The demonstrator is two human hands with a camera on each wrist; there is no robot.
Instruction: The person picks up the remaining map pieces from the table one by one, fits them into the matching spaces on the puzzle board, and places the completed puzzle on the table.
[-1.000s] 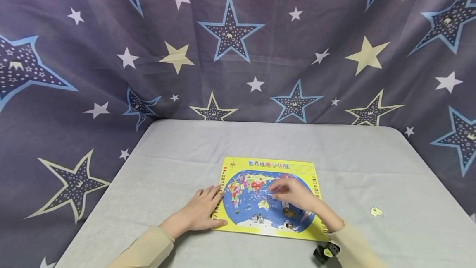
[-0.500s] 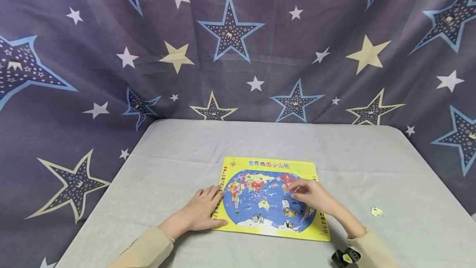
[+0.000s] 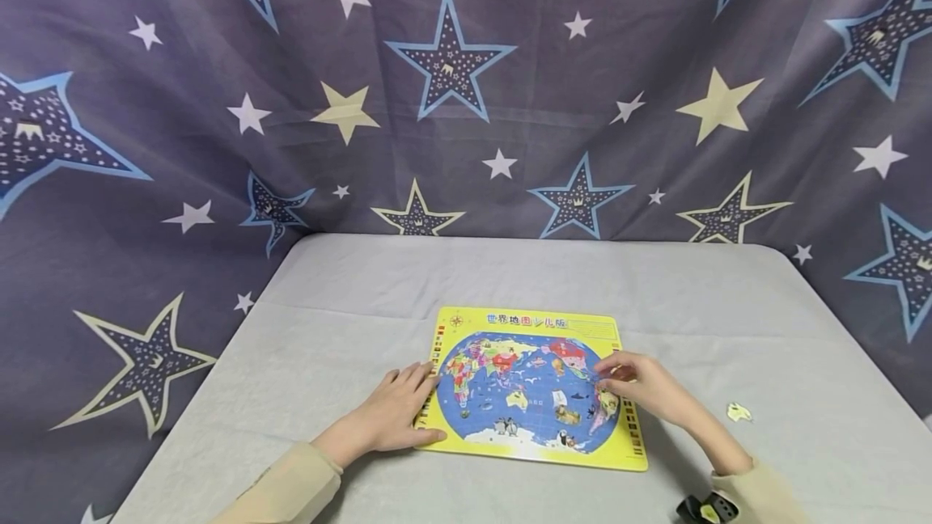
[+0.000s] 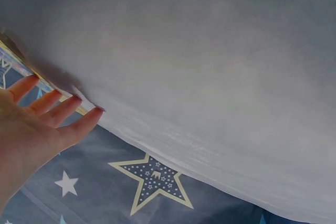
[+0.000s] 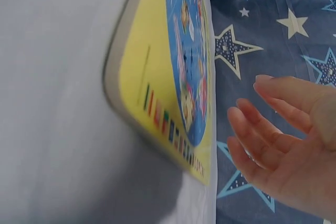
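A yellow-bordered world map puzzle board (image 3: 539,459) lies flat on the table, with blue oceans and coloured continents. My left hand (image 3: 389,411) rests along the board's left edge, fingers spread and fairly straight; the left wrist view shows its fingertips at that edge. Over the right side of the map hovers my right hand (image 3: 641,386), fingers loosely bent. In the right wrist view nothing shows between the right fingers (image 5: 252,135) and thumb. A small pale yellow-and-white puzzle piece (image 3: 739,412) lies apart on the cloth, right of the right forearm.
A light grey cloth (image 3: 349,281) covers the table. Behind and at the sides hangs a dark curtain (image 3: 539,136) printed with stars. A black device (image 3: 708,509) sits at the right wrist.
My right hand has moved right across the map, from near its middle to its right edge. The left hand, the board and the loose puzzle piece have stayed in place.
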